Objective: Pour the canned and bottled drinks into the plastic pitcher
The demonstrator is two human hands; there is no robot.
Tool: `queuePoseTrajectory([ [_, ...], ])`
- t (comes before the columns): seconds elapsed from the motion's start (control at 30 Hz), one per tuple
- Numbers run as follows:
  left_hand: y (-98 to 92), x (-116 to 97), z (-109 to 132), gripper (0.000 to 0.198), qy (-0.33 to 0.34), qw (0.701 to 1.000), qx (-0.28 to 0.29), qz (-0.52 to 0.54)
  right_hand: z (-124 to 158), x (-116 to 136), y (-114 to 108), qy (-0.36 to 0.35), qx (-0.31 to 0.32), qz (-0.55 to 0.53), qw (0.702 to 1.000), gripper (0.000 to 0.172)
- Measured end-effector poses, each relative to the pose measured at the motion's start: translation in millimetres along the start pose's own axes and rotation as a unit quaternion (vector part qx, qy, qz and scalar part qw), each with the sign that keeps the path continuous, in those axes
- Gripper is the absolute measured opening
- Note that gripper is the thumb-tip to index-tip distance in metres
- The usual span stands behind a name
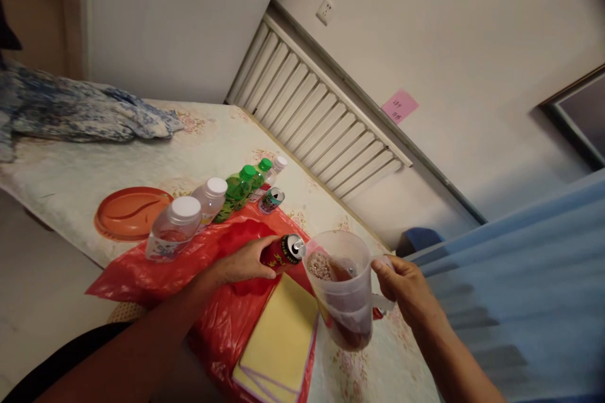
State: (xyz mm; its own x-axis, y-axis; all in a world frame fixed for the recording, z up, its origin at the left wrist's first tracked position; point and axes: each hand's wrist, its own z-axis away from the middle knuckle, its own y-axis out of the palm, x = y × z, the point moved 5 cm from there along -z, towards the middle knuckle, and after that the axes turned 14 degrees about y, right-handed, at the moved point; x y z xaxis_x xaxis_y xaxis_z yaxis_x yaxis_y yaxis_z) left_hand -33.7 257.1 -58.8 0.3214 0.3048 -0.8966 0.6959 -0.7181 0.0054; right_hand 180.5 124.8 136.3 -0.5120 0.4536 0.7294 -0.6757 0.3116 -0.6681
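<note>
The left hand (248, 261) clasps a dark red can (278, 254) just left of a translucent pitcher (344, 297) holding brown liquid (350, 336); the right hand (403, 282) grips its handle (384, 304), at the right of a floral-covered table (215, 138).

The left hand (248, 261) and the right hand (401, 280) are bare; the left forearm (155, 334) and the right forearm (454, 352) are uncovered as far as they show, lean in outline, narrowing toward the wrists; the thumbs have rounded tips; a black, curved-edged patch (70, 352) beside the left forearm looks like worn clothing, its weave too dark to make out.
</note>
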Motion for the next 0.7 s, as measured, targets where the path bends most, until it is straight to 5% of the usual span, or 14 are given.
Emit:
queuePoseTrajectory([
  [0.7,-1.0,-1.2,1.5,0.076,0.012,1.000,-0.008,-0.004,-8.8,3.0,-2.2,-0.019,0.007,0.027,0.999,0.049],
])
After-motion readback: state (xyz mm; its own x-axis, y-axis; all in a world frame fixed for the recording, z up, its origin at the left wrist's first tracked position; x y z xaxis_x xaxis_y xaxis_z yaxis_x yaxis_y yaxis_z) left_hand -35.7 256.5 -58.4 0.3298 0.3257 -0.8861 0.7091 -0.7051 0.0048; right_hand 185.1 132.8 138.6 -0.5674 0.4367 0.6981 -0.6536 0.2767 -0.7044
